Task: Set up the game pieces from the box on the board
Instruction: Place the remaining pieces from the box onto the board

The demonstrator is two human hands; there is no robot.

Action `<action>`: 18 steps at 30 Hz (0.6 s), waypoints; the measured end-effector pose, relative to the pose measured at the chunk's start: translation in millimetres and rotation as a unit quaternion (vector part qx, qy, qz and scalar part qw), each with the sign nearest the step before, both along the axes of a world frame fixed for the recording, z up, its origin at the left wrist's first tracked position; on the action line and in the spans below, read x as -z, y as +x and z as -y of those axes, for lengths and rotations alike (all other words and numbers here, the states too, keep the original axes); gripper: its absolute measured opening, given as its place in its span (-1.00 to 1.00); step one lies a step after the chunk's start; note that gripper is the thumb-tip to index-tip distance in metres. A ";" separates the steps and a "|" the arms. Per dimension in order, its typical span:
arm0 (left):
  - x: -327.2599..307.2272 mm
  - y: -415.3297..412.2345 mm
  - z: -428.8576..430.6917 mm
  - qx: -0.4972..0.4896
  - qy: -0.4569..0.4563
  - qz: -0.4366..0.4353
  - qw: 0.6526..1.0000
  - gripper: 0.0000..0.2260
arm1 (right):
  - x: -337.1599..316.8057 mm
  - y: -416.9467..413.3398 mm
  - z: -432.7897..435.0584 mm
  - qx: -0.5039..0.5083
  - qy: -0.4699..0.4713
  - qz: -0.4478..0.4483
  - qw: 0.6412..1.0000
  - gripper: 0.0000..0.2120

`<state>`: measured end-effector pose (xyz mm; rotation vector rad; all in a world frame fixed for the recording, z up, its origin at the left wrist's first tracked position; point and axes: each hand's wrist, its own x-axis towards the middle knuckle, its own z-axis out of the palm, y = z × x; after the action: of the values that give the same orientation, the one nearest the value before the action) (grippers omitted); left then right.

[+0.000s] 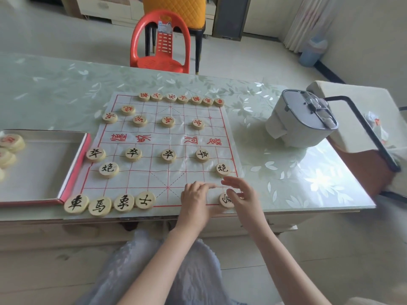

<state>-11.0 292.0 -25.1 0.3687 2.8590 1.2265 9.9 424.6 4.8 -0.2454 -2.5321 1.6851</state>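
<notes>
**On the near edge of the board, both hands work the unfinished back row**

Across the counter (66, 89), under its glossy leaf-patterned cover, the paper board (163, 139) lies spread flat with its near edge close to the counter's front, probably so the person seated there can reach every line. Left of it sits the box (55, 168), a shallow red-rimmed tray pushed right up against the board's left margin; that keeps the supply beside the work. A few red-lettered pieces (10, 148) remain at the box's far left end, so the setup looks unfinished.

The far red row (181, 99) holds seven discs, and four red soldiers (168, 121) stand below it with one cannon, all with characters turned toward the opposite seat. On the near side, four black soldiers (168, 155) and two cannons (222, 168) face the person. The near back row (110, 204) has four pieces lined up from the left corner, touching or nearly so, somewhat off their crossings.

The left hand (195, 201) rests on the board just right of that row, fingers curled, index finger stretched right; its grip looks narrow and I cannot tell whether it covers a piece. The right hand (242, 194) has a wide, loose grip, fingers spread, against a black-lettered piece (226, 200) lying flat near the right end of the row, likely nudging it onto its crossing. The gaps between the two hands and the placed four look like the spots next to be filled.
</notes>
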 end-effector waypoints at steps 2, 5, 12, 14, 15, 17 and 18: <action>-6.3 2.9 29.6 -0.039 0.021 -0.015 0.999 -0.51 | -1.7 -2.5 19.5 -0.022 0.004 -0.002 1.000 -0.66; -14.2 6.4 85.6 -0.109 0.046 -0.025 0.993 -0.63 | -4.7 -7.5 55.3 -0.067 0.012 0.003 0.998 -0.69; -36.2 16.9 230.9 -0.248 0.057 -0.025 0.967 -0.74 | -11.3 -25.0 133.3 -0.145 0.010 0.016 0.989 -0.73; -40.7 20.6 269.7 -0.287 0.047 -0.025 0.956 -0.74 | -15.5 -30.6 151.2 -0.160 0.008 0.018 0.987 -0.71; -42.0 22.4 287.1 -0.307 0.038 -0.025 0.951 -0.74 | -16.9 -33.0 159.5 -0.168 0.008 0.021 0.985 -0.71; -41.6 24.1 319.6 -0.340 0.006 -0.033 0.940 -0.72 | -19.4 -37.0 175.6 -0.186 0.012 0.023 0.982 -0.70; -39.5 23.4 334.4 -0.353 -0.009 -0.037 0.935 -0.72 | -20.0 -38.7 183.5 -0.192 0.013 0.022 0.981 -0.71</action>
<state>12.4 -42.5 14.4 -0.6990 3.1675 1.2502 -28.8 241.1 24.8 0.2290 -2.7706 1.7786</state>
